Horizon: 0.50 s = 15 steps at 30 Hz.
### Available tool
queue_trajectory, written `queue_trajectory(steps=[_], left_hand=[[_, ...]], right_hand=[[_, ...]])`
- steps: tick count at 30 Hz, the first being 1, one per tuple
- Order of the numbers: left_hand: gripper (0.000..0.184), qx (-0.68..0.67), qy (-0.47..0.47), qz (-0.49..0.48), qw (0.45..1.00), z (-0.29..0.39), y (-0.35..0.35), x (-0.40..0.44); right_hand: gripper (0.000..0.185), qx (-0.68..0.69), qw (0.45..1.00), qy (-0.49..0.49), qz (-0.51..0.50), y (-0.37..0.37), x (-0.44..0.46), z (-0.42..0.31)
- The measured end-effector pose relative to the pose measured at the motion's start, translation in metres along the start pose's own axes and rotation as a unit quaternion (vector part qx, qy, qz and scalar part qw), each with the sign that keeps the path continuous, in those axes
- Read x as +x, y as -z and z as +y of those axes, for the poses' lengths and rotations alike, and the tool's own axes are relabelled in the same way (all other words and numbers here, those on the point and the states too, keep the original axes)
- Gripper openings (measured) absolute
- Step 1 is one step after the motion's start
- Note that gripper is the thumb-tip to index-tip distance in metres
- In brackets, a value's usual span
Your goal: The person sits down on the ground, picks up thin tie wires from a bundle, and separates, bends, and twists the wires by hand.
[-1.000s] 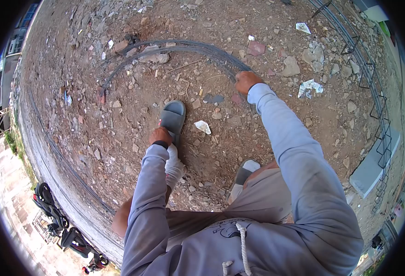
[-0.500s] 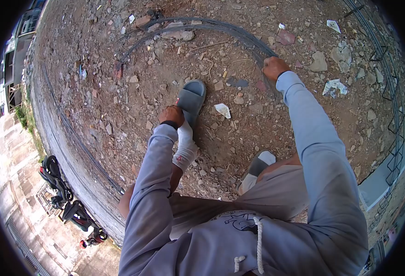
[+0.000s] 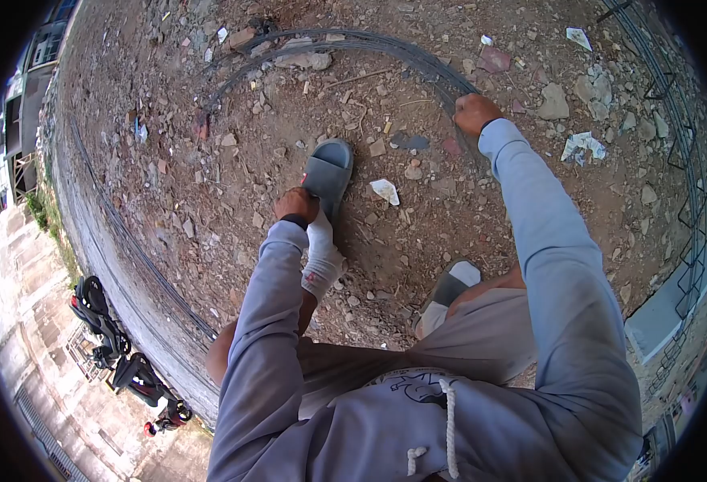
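Note:
My right hand (image 3: pixel 476 114) is closed at the right end of a curved bundle of thin dark rods (image 3: pixel 401 50), which arcs over the ground toward the upper left. Closed fingers show on my left hand (image 3: pixel 297 206), beside the grey sandal (image 3: pixel 329 170) on my left foot; what it grips, if anything, is hidden. A white sock (image 3: pixel 321 257) covers that ankle. The other sandal (image 3: pixel 447 291) is at the lower centre, below my right forearm.
Rubble and stones cover the dirt (image 3: pixel 418 233). A steel rebar cage (image 3: pixel 679 153) runs down the right side, by a pale slab (image 3: pixel 659 321). Long dark rods (image 3: pixel 120 225) lie along the left edge. Motorcycles (image 3: pixel 112 337) stand at the lower left.
The view has shifted, so the ground and both hands appear farther right and higher than a second ago. Both hands stay closed beside the same things.

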State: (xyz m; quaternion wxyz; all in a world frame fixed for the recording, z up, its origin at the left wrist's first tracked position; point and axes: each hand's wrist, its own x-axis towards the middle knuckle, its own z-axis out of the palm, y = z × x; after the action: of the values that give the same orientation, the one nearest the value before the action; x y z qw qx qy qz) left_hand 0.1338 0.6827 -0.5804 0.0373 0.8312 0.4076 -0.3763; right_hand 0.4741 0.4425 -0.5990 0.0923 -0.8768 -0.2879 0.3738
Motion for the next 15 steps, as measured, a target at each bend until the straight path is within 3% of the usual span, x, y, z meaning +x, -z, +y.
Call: queue_trajectory(steps=[4,7,8,10,15], left_hand=[[0.041,-0.029,-0.022,0.008,0.999,0.003,0.010,-0.021],[0.043,0.033,-0.072,-0.020,0.997,0.004,0.025,-0.027],[0.045,0.049,-0.071,-0.074,0.994,0.006,0.031,-0.027],[0.046,0.069,-0.075,-0.088,0.991,0.011,0.036,-0.031],[0.045,0.100,-0.079,-0.098,0.987,0.020,0.028,-0.029]], right_hand=[[0.030,0.017,1.000,0.009,-0.008,0.004,-0.006,-0.004],[0.021,0.024,0.993,0.092,-0.063,0.010,-0.007,0.000],[0.018,0.126,0.987,0.042,-0.092,0.010,-0.006,0.002],[0.011,0.325,0.934,-0.056,-0.142,0.010,-0.004,0.003],[0.009,0.466,0.863,-0.035,-0.193,0.015,-0.008,0.007]])
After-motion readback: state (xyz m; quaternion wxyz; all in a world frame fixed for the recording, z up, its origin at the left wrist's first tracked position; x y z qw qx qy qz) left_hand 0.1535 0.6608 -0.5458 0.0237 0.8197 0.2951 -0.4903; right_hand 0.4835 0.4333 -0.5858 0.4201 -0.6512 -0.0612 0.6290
